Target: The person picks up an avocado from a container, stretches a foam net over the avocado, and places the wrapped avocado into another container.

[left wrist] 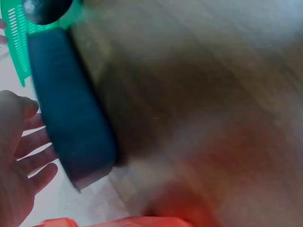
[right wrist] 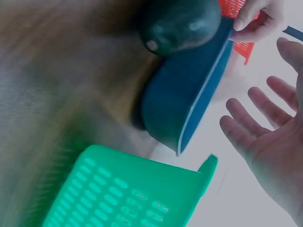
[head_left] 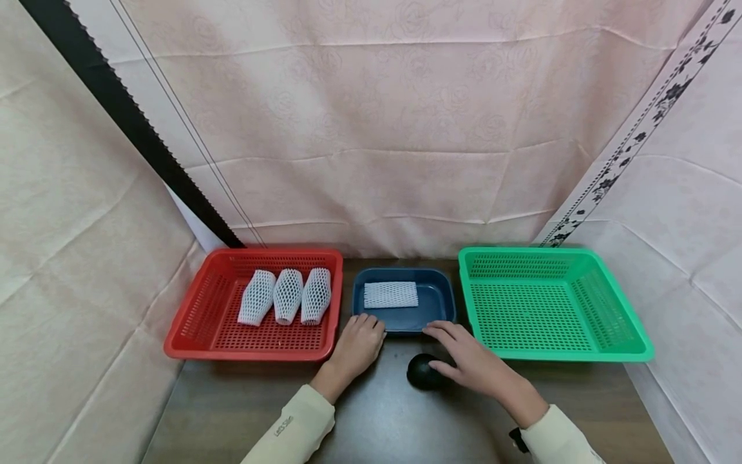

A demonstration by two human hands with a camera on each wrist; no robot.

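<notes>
A dark green avocado (head_left: 425, 372) lies on the table in front of a shallow blue tray (head_left: 403, 322). Inside the tray is a flat white foam net sleeve (head_left: 391, 294). My left hand (head_left: 361, 341) is at the tray's near left corner, its fingertips right at the rim; the left wrist view shows these fingers (left wrist: 35, 144) fairly straight and spread. Above the avocado and the tray's near right corner hovers my right hand (head_left: 472, 361), its thumb overlapping the avocado in the head view. Loosely spread fingers and a bare palm show for this hand (right wrist: 270, 127) in the right wrist view.
To the left stands a red basket (head_left: 255, 354) with three white foam net sleeves (head_left: 288, 296) in it. A green basket (head_left: 556, 354) is on the right, close beside the tray. Pale cloth (head_left: 371, 129) hangs behind the table and along both sides.
</notes>
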